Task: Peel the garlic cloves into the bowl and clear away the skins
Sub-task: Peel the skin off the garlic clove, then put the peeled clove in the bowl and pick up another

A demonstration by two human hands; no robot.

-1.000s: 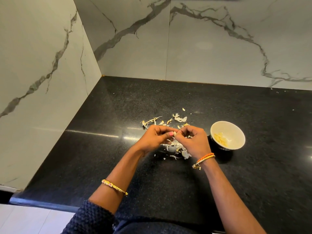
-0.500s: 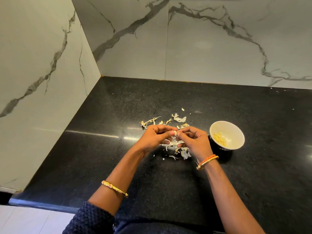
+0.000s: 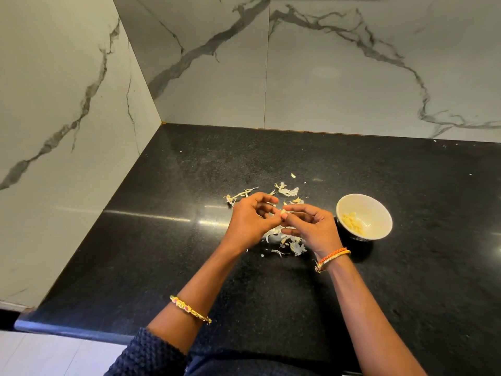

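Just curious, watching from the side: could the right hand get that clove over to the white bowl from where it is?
Probably yes. The right hand pinches the garlic clove together with the left hand, and the white bowl sits just to its right on the countertop, open-topped, with nothing between.

**Peeling a clove over the skins**

I am holding a small garlic clove between my two hands, pinching it with the fingertips of my left hand and my right hand above the black countertop. Papery skins are lying scattered under and beyond my hands. A white bowl is sitting just to the right of my right hand, holding peeled cloves. Marble-veined walls are meeting in the corner behind.
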